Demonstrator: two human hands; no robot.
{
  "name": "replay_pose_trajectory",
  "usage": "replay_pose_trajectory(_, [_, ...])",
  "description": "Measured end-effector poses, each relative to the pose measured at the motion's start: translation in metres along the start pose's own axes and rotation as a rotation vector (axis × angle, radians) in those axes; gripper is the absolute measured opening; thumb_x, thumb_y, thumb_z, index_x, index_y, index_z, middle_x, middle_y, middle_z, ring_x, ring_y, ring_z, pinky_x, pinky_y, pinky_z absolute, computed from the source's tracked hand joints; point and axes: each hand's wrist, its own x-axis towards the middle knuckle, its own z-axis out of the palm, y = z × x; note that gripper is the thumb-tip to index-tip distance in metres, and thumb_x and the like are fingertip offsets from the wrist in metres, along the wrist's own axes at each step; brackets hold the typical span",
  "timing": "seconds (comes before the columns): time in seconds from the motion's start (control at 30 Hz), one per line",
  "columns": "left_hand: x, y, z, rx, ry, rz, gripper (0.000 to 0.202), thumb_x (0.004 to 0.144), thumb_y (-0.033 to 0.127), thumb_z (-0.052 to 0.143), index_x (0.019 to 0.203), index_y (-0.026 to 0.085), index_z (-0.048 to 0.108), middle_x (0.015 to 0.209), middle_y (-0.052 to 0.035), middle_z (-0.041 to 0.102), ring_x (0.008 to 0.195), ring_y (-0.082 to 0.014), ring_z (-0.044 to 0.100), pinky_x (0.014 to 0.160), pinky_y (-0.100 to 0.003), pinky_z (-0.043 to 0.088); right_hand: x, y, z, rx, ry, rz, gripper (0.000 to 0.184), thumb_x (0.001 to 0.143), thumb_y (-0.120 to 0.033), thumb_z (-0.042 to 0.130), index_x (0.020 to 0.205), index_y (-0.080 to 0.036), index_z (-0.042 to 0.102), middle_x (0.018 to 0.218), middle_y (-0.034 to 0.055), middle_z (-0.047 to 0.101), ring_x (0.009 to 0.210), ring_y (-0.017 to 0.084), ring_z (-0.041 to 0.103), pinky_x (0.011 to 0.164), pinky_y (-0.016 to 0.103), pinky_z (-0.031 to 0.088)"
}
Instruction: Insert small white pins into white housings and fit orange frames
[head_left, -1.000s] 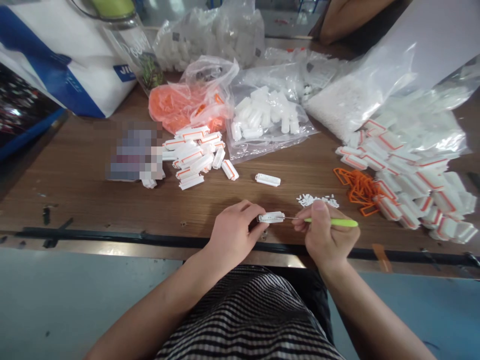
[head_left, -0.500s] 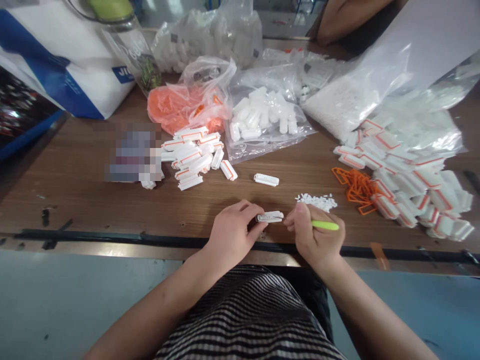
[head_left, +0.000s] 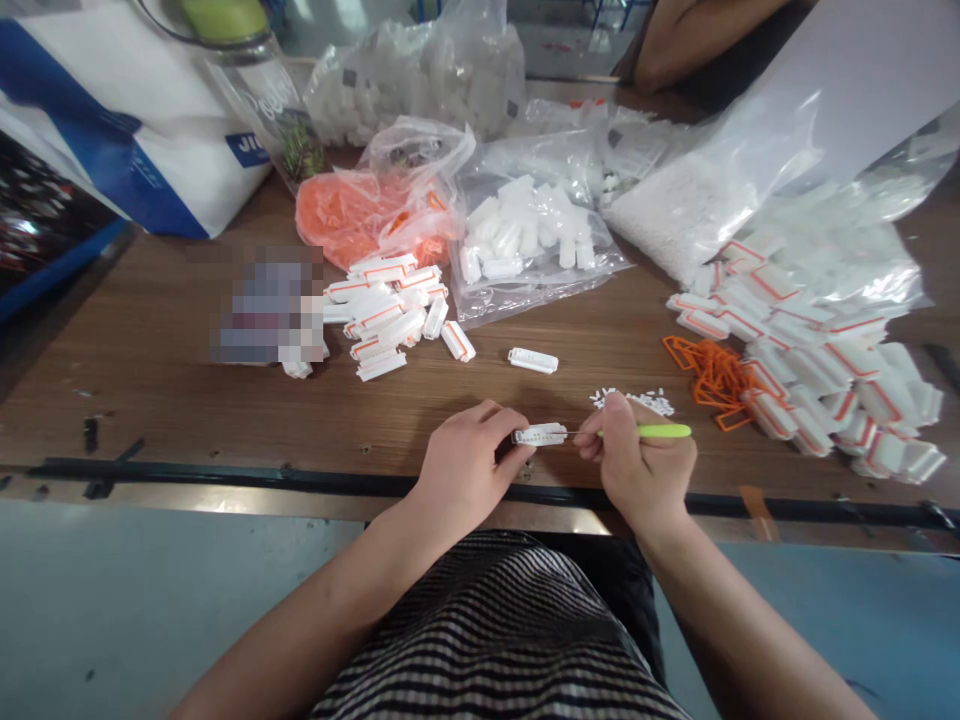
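Note:
My left hand (head_left: 469, 465) pinches a small white plastic connector (head_left: 538, 435) near the front edge of the wooden table (head_left: 150, 370). My right hand (head_left: 637, 462) is closed round a thin tool with a lime-green handle (head_left: 664, 431); its metal tip points left and reaches the right end of the connector. A little heap of tiny white bits (head_left: 645, 401) lies just behind my right hand. One more white connector (head_left: 532, 360) lies alone on the wood behind my hands.
A pile of white-and-orange connectors (head_left: 390, 310) lies at centre left and a larger pile (head_left: 817, 360) at right beside loose orange clips (head_left: 712, 375). Plastic bags of white parts (head_left: 525, 235) and orange parts (head_left: 360, 210) stand behind. Another person's arm (head_left: 690, 30) rests at the far edge.
My right hand drew left toward the connector, then slid back a little to the right with the tool. My left hand and the connector stayed put.

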Motion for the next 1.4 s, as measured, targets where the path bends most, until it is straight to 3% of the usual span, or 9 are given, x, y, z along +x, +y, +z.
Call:
replay_pose_trajectory(0.3, [0.0001,-0.0002,0.0002,0.001,0.009,0.006,0.011,0.084,0.021,0.071,0.092,0.021,0.064,0.082,0.0008,0.064,0.070,-0.0151,0.059,0.067,-0.030,0.049,0.0000,0.0029,-0.0001,0.107,0.108,0.033,0.050,0.096,-0.043,0.048,0.055,-0.017,0.061,0.049,0.0009,0.062,0.038,0.008,0.054,0.037,0.020,0.044])
replay_pose_trajectory(0.53, [-0.0011,-0.0023,0.0008,0.005,0.001,0.003,0.010,0.086,0.023,0.070,0.094,0.021,0.064,0.084,0.0003,0.064,0.071,-0.0151,0.059,0.066,-0.029,0.047,0.0012,0.0018,0.0000,0.072,0.071,0.025,0.049,0.097,-0.040,0.047,0.056,-0.017,0.061,0.049,0.0001,0.062,0.039,0.008,0.054,0.038,0.019,0.043])
replay_pose_trajectory(0.8, [-0.0002,0.0002,-0.0003,-0.003,0.005,0.007,0.007,0.087,0.024,0.068,0.091,0.021,0.064,0.083,0.0006,0.065,0.072,-0.0156,0.060,0.067,-0.030,0.047,-0.0001,0.0032,-0.0046,-0.114,-0.034,-0.163,0.044,0.098,-0.031,0.047,0.058,-0.018,0.062,0.052,-0.0001,0.063,0.043,0.008,0.057,0.047,0.023,0.046])
replay_pose_trajectory(1.0, [0.0001,-0.0007,-0.0006,-0.002,0.001,0.008,0.008,0.087,0.023,0.068,0.094,0.021,0.064,0.085,0.0004,0.065,0.072,-0.0149,0.060,0.068,-0.030,0.049,-0.0029,0.0017,-0.0008,0.024,0.081,-0.056,0.049,0.099,-0.037,0.044,0.056,-0.019,0.061,0.051,0.0006,0.062,0.040,0.008,0.055,0.041,0.022,0.044])
replay_pose_trajectory(1.4, [-0.0002,-0.0008,0.0006,0.006,0.013,0.015,0.008,0.086,0.023,0.069,0.093,0.021,0.064,0.083,0.0004,0.065,0.071,-0.0150,0.060,0.066,-0.029,0.048,-0.0008,0.0016,0.0009,0.051,0.086,0.014,0.050,0.096,-0.042,0.047,0.055,-0.018,0.061,0.049,0.0008,0.062,0.038,0.008,0.054,0.038,0.020,0.042])
